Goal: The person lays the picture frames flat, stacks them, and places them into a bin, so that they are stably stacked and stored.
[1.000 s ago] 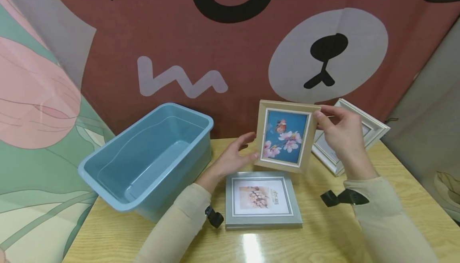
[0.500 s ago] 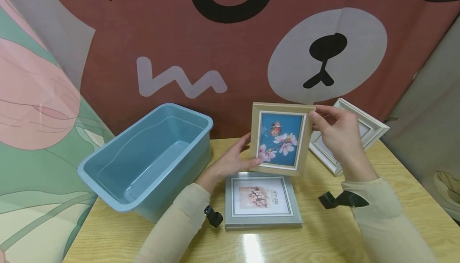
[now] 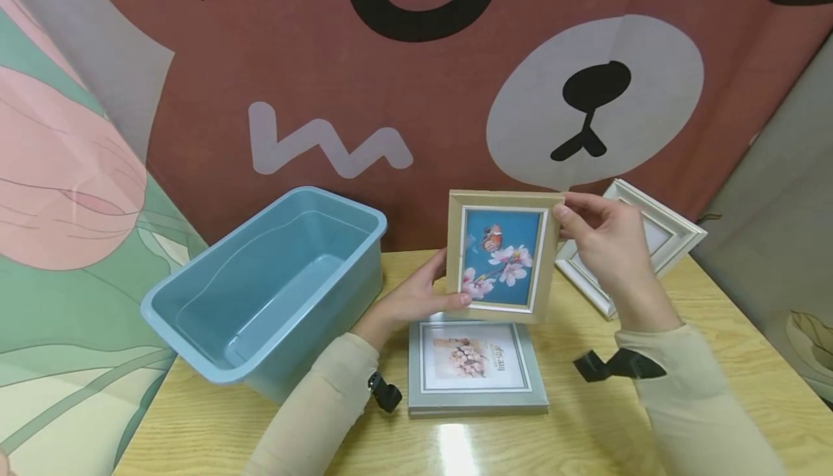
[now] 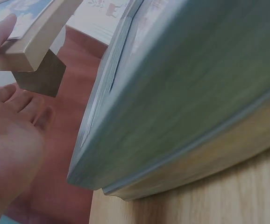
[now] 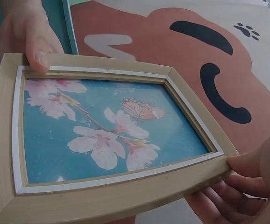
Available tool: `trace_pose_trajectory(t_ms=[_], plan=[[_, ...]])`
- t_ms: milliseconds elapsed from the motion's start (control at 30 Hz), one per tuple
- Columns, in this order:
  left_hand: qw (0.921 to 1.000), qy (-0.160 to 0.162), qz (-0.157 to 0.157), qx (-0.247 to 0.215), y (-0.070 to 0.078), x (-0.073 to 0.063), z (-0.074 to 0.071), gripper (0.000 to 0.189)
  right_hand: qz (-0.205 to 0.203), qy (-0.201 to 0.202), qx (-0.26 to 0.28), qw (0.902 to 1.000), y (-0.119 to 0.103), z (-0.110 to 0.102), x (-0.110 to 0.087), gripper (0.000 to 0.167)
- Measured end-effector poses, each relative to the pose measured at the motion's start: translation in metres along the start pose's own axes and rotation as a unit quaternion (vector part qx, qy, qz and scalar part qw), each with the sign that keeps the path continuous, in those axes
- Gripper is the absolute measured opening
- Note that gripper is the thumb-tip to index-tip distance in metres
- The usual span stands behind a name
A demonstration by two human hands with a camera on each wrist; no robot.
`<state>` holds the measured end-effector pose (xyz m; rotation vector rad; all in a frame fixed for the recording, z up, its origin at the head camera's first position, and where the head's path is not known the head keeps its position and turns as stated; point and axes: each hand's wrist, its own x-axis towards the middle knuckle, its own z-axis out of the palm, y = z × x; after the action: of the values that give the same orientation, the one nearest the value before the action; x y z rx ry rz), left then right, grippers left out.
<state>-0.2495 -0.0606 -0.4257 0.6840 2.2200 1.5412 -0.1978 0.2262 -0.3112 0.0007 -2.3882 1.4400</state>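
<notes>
The tan frame (image 3: 504,259) was held up off the table, its blossom and butterfly picture facing the person, its lower edge over the far side of the grey frame. The right hand (image 3: 614,248) pinched it near the upper right corner, thumb in front, fingers behind. The left hand (image 3: 419,295) had it at the lower left, thumb on the front edge and fingers behind; how firmly those met the back could not be told. Opposite corners seemed a sound hold: best to keep both thumbs on the wood, off the picture, and the lower edge clear of what lay beneath.

The grey frame (image 3: 478,364) lay flat on the table (image 3: 547,440), face up. The white frame (image 3: 677,226) leaned askew behind the right hand. To the left stood the blue bin (image 3: 335,317), and a bear-printed cloth (image 3: 416,78) hung behind.
</notes>
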Motion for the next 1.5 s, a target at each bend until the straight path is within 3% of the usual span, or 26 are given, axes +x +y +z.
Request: trace_pose_trajectory(t_ms=[767,1067,1500], plan=[[1.0000,0.000,0.004,0.002,-0.0035,-0.0034,-0.0009,0.085,-0.006,-0.005,0.012,0.9999,-0.0020,0.0018,-0.0024,0.043],[0.9999,-0.004,0.006,-0.008,-0.0057,-0.0047,-0.0022,0.089,0.004,-0.006,0.013,0.9999,0.0005,0.0022,-0.0011,0.043],[0.9995,-0.005,0.016,-0.026,-0.0068,-0.0054,-0.0021,0.064,-0.007,-0.001,0.016,0.9998,0.0030,0.0037,-0.0003,0.041]])
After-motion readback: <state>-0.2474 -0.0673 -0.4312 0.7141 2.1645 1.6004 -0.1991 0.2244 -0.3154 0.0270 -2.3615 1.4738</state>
